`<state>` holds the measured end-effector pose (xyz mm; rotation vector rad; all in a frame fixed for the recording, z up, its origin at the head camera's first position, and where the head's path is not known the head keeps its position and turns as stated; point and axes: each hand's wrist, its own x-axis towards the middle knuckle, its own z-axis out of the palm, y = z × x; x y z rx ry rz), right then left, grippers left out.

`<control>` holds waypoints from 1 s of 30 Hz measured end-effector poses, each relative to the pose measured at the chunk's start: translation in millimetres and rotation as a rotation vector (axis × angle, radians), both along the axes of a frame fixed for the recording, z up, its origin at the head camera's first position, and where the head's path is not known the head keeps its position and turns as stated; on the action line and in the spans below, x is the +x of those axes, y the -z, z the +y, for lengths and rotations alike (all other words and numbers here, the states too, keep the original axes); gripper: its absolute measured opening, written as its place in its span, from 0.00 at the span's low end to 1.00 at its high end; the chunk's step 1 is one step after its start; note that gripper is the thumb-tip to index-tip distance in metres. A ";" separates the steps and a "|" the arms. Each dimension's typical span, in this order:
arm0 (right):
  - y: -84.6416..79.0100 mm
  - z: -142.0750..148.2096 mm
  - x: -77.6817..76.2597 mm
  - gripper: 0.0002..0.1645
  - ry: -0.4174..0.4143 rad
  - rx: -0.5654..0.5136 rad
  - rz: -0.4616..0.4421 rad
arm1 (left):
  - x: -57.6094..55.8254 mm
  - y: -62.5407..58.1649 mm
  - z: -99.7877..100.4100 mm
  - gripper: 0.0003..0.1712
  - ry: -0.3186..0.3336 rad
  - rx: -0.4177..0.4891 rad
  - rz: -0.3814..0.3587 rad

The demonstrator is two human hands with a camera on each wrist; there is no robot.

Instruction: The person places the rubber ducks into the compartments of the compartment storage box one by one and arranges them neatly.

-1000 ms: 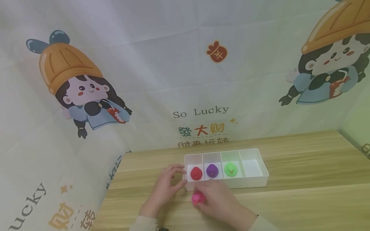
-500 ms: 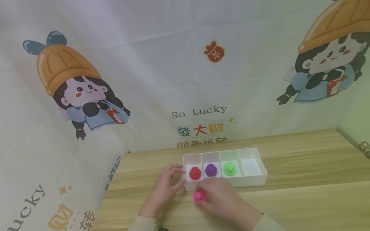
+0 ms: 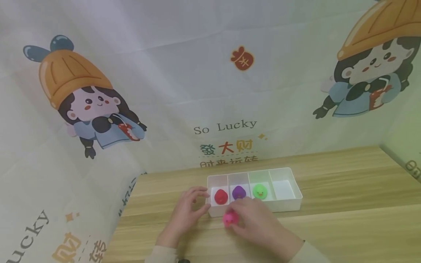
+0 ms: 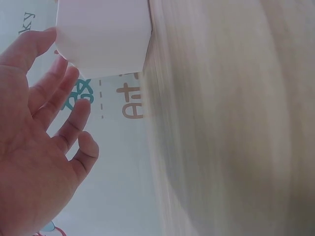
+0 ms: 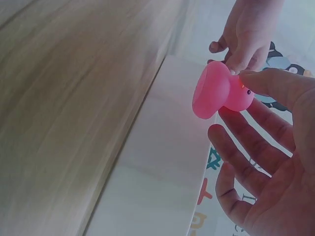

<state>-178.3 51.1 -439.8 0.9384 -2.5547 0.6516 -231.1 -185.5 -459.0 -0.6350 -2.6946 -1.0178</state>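
Observation:
My right hand (image 3: pixel 254 221) pinches a pink toy duck (image 3: pixel 231 219) by its head, thumb on one side and fingers on the other. In the right wrist view the duck (image 5: pixel 214 91) hangs beside the tray's long wall, its flat base away from the palm. A white divided tray (image 3: pixel 284 206) holds a red duck (image 3: pixel 221 197), a purple duck (image 3: pixel 238 193) and a green duck (image 3: pixel 260 191), each in its own compartment. My left hand (image 3: pixel 185 215) rests loosely bent fingers at the tray's left end; in the left wrist view the fingertips (image 4: pixel 71 71) meet its edge.
The tray's rightmost compartment (image 3: pixel 285 188) shows a bare floor. A wooden table (image 3: pixel 348 182) extends on both sides of the tray. Behind it hangs a white printed cloth (image 3: pixel 184 84) with cartoon figures and lettering.
My right hand has moved the pink duck a little to the right and up toward the tray's front wall. The left hand stays at the tray's left end. The view has shifted slightly.

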 end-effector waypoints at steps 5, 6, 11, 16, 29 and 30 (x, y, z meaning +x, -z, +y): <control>-4.5 6.3 -1.1 0.15 0.009 -0.039 0.007 | -0.3 -1.9 0.9 0.15 -0.008 -0.008 -0.014; -5.3 7.6 -1.3 0.15 0.009 -0.048 0.009 | -0.3 -2.3 1.1 0.15 -0.010 -0.010 -0.016; -6.4 12.8 -2.2 0.14 -0.008 -0.090 0.012 | -0.6 -2.5 1.1 0.14 -0.009 -0.017 -0.013; -6.1 16.9 -3.4 0.15 -0.006 -0.092 -0.009 | -0.6 -0.7 0.1 0.15 -0.002 -0.012 -0.025; -14.6 29.8 -1.2 0.18 0.041 -0.115 -0.006 | 0.5 -0.7 1.4 0.15 -0.009 0.017 -0.029; -14.5 31.0 -1.1 0.18 0.040 -0.123 -0.011 | 0.7 -0.7 1.6 0.15 -0.009 0.015 -0.030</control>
